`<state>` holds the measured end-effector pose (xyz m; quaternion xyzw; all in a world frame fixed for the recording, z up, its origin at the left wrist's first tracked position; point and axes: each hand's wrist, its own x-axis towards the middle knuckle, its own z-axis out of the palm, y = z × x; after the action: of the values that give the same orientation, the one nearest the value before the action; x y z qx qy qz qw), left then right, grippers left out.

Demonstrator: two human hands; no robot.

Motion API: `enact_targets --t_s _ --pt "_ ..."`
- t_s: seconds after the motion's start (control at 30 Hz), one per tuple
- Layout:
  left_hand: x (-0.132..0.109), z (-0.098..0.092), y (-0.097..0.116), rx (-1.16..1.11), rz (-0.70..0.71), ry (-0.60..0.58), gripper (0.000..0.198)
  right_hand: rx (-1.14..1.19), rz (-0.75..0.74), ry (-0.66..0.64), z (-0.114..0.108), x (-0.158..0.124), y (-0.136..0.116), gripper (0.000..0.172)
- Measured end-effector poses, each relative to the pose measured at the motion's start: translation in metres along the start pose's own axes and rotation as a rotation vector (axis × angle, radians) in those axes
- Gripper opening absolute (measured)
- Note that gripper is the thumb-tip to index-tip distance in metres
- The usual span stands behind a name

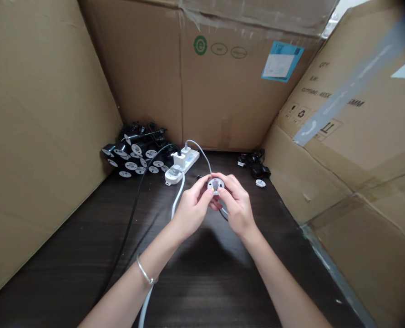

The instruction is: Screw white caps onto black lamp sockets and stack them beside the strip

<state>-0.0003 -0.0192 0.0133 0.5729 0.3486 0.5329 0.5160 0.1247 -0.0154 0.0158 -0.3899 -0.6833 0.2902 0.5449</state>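
Between both hands I see a small round device (pixel 216 184) with a pale end face, dark slots and a grey patch in its middle; its body is hidden by my fingers. My left hand (pixel 196 202) grips it from the left, thumb on the lower rim. From the right, my right hand (pixel 235 200) grips the same device, its thumb also at the face. A white power strip (pixel 190 158) lies just beyond my left hand, with plugs in it. A thin white cable (pixel 202 152) runs from the strip down towards my hands.
Left of the strip is a pile of black cylindrical devices (pixel 134 152) with pale round ends. More black devices (pixel 255 164) and a loose white disc (pixel 260 183) lie at the right. Cardboard boxes (pixel 223 100) wall in the dark table (pixel 202 278). A black cable (pixel 130 214) crosses the left side.
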Motion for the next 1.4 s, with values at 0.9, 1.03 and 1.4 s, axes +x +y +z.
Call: enact_targets --t_s 0.9,1.03,1.4 --pt "-0.004 0.003 0.008 0.041 0.02 0.068 0.028 0.206 0.094 0.023 0.007 -0.006 0.0 0.031" --pt "0.0 0.0 0.007 -0.037 -0.05 0.029 0.026 0.299 0.198 -0.043 0.009 -0.004 0.0 0.036" --pt "-0.001 -0.001 0.003 0.183 0.0 0.023 0.034 0.268 0.21 -0.015 0.007 0.0 -0.006 0.016"
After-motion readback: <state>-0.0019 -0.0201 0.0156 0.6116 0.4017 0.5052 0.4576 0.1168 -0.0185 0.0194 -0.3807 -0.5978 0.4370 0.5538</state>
